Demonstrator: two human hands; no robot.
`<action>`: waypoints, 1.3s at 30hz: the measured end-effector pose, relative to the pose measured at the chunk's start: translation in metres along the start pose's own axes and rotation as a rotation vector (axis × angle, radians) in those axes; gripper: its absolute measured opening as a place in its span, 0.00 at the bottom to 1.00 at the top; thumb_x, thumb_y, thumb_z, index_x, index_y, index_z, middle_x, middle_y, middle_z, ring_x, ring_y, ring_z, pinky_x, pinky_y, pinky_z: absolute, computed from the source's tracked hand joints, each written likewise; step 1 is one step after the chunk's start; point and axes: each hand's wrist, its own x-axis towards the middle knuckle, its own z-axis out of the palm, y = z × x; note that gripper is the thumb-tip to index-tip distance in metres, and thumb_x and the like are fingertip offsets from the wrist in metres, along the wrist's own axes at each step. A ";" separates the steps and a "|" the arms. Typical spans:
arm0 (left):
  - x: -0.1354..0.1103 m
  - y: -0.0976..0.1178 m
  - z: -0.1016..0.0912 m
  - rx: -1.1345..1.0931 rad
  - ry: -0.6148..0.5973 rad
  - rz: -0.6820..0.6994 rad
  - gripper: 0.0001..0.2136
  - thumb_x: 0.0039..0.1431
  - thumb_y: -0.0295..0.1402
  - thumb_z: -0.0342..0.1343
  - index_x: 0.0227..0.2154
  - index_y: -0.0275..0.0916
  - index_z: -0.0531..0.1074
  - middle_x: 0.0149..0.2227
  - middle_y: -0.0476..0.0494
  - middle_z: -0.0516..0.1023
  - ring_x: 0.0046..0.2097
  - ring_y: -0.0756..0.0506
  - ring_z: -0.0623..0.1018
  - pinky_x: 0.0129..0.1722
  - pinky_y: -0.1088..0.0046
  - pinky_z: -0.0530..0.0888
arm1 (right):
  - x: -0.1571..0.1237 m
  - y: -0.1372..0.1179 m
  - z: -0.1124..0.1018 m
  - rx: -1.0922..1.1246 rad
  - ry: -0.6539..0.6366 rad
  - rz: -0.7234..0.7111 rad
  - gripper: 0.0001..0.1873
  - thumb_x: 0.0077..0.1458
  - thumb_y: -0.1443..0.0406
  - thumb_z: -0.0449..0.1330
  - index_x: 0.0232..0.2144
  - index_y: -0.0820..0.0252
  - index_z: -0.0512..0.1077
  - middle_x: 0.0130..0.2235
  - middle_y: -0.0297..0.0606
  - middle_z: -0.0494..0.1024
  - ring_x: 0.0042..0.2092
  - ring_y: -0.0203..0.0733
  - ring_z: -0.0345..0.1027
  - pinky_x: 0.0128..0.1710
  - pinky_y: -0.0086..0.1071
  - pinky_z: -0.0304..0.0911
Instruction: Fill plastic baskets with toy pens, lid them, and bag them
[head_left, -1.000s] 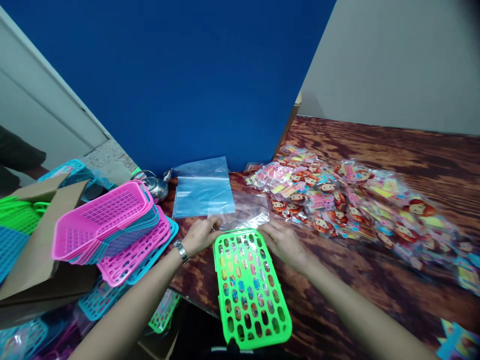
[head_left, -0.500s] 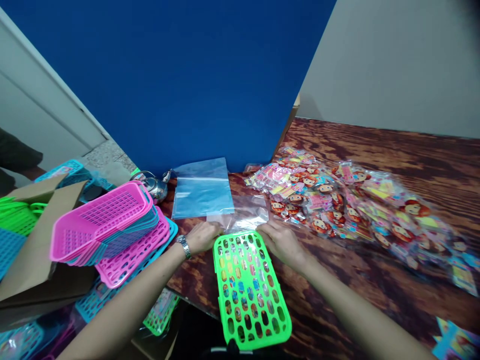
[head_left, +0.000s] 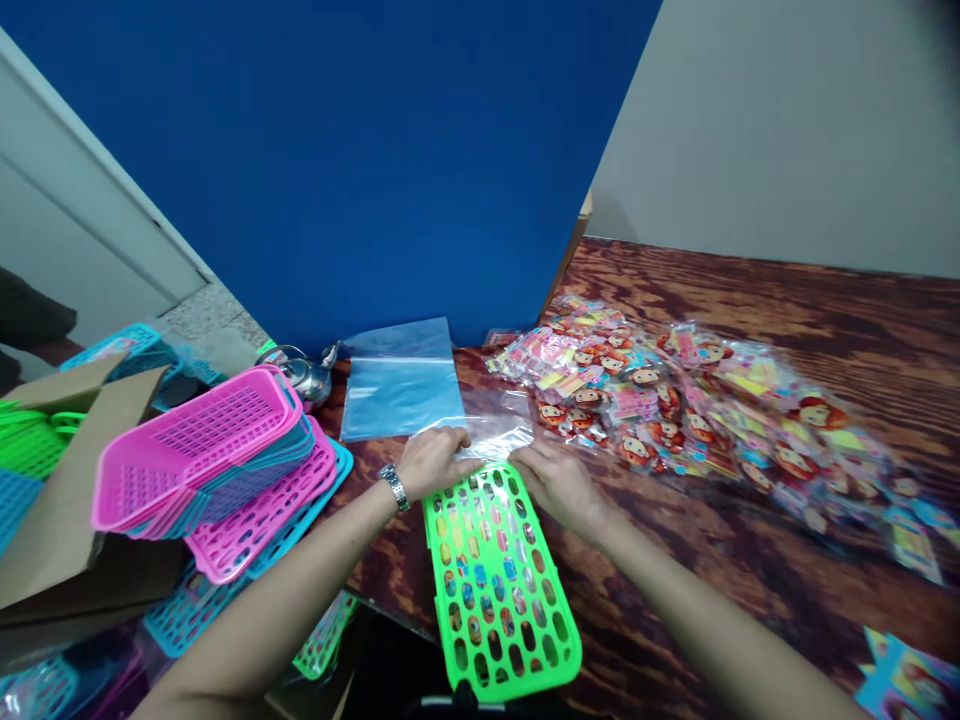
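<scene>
A bright green perforated plastic lid (head_left: pixel 499 585) lies on the wooden table (head_left: pixel 750 290) in front of me, with colourful sticker packs showing through its holes. A clear plastic bag (head_left: pixel 491 432) wraps its far end. My left hand (head_left: pixel 433 462), with a metal watch at the wrist, has its fingers closed on the bag's mouth at the lid's far left corner. At the far right corner my right hand (head_left: pixel 559 482) pinches the same bag.
A stack of clear zip bags (head_left: pixel 401 380) lies just beyond. A wide spread of cartoon sticker packs (head_left: pixel 712 410) covers the table to the right. Pink baskets (head_left: pixel 202 450) and lids are stacked at the left beside a cardboard box (head_left: pixel 67 500). A blue panel (head_left: pixel 360 170) stands behind.
My left hand has moved right and forward along the bag's mouth. The right hand stays at the lid's far right corner. The view has shifted slightly.
</scene>
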 end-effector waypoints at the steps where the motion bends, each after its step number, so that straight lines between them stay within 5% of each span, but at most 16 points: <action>1: 0.002 0.002 0.000 0.010 -0.011 0.013 0.17 0.58 0.48 0.48 0.37 0.41 0.72 0.37 0.45 0.78 0.39 0.44 0.76 0.35 0.72 0.69 | 0.000 0.000 -0.001 0.009 -0.003 -0.003 0.09 0.60 0.67 0.51 0.34 0.58 0.71 0.33 0.38 0.75 0.34 0.39 0.69 0.33 0.29 0.59; 8: 0.007 0.017 0.000 0.149 -0.006 -0.005 0.10 0.59 0.29 0.45 0.36 0.38 0.71 0.35 0.40 0.77 0.39 0.43 0.76 0.36 0.70 0.69 | 0.021 -0.018 -0.011 -0.033 -0.060 0.010 0.11 0.57 0.62 0.54 0.42 0.55 0.70 0.39 0.39 0.75 0.38 0.42 0.70 0.35 0.32 0.61; 15: -0.009 0.018 0.001 0.271 0.111 -0.180 0.09 0.56 0.24 0.44 0.39 0.38 0.65 0.40 0.37 0.73 0.45 0.41 0.72 0.36 0.69 0.69 | 0.038 -0.039 -0.002 -0.250 -0.162 -0.025 0.09 0.58 0.70 0.51 0.32 0.55 0.71 0.34 0.39 0.75 0.36 0.41 0.69 0.27 0.29 0.57; 21: -0.031 -0.003 0.013 0.275 0.113 -0.299 0.08 0.61 0.29 0.43 0.40 0.37 0.64 0.30 0.41 0.75 0.32 0.43 0.76 0.29 0.72 0.68 | 0.029 -0.038 -0.004 -0.261 -0.153 -0.082 0.11 0.55 0.73 0.52 0.32 0.53 0.70 0.35 0.37 0.73 0.36 0.40 0.66 0.25 0.28 0.55; 30: -0.066 -0.016 0.014 0.171 0.090 -0.120 0.07 0.57 0.22 0.43 0.34 0.38 0.63 0.33 0.44 0.73 0.35 0.47 0.75 0.34 0.75 0.69 | 0.019 -0.031 -0.009 -0.214 -0.154 -0.212 0.15 0.53 0.77 0.51 0.38 0.56 0.69 0.36 0.38 0.72 0.38 0.41 0.65 0.34 0.30 0.61; 35: -0.095 -0.007 0.031 0.187 0.233 -0.006 0.12 0.57 0.18 0.39 0.37 0.38 0.63 0.31 0.44 0.70 0.32 0.47 0.72 0.32 0.73 0.71 | -0.010 -0.011 -0.009 -0.250 -0.110 -0.358 0.13 0.55 0.76 0.50 0.39 0.58 0.69 0.37 0.41 0.71 0.38 0.43 0.63 0.35 0.33 0.63; 39: -0.105 0.000 0.040 0.180 0.352 0.009 0.12 0.58 0.19 0.38 0.36 0.38 0.63 0.31 0.44 0.70 0.32 0.47 0.72 0.33 0.72 0.72 | -0.030 0.004 -0.007 -0.147 -0.051 -0.332 0.15 0.59 0.73 0.46 0.44 0.57 0.67 0.37 0.40 0.71 0.38 0.41 0.65 0.37 0.32 0.65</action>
